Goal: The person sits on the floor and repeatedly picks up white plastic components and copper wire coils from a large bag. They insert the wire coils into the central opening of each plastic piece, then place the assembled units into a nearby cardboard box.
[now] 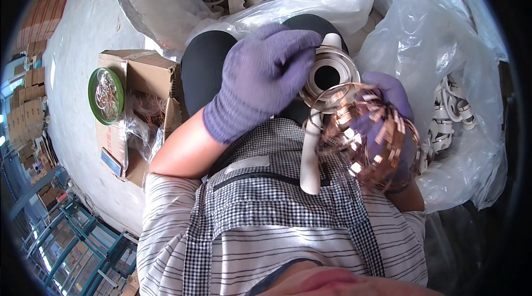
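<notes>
**Copper ring going onto white fitting**

Clear plastic bags (443, 74) of white parts lie beyond and right of both hands; a cardboard box (138, 102) with a green dish of rings (106, 95) sits well left. Right hand (388, 130), gloved, grasps a bundle of copper rings (371, 141). Left hand (260, 74), gloved, pinches the white fitting (327, 74) at its rim, just above the bundle. Step judged: seating one ring on the fitting's mouth. Next calls for square alignment, then firm press.
</notes>
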Motion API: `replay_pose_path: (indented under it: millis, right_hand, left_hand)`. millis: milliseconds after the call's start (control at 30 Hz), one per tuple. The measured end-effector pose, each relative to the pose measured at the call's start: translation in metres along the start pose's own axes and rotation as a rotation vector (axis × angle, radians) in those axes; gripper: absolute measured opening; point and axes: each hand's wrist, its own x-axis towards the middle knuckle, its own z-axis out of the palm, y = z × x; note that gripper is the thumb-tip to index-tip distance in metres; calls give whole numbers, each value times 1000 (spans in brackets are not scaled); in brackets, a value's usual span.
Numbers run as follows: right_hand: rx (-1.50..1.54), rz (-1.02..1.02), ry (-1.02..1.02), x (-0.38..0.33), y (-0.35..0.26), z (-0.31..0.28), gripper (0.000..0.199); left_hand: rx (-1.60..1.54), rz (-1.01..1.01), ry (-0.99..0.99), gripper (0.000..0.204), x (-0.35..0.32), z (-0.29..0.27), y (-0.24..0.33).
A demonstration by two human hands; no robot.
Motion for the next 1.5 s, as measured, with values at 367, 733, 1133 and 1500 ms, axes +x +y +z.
replay_pose_path:
  millis: [367, 733, 1133, 1500]
  right_hand:
    - [585, 14, 214, -11, 87, -24, 39]
    - [581, -455, -632, 40, 24, -76, 16]
    - [938, 650, 177, -22, 40, -79, 36]
    - [-328, 104, -40, -7, 21, -55, 38]
  left_hand:
    - [-186, -173, 167, 15, -6, 35, -1]
    - [-438, -512, -139, 19, 17, 12, -14]
    - [-239, -303, -200, 20, 26, 12, -16]
    - [-227, -11, -167, 21, 32, 19, -31]
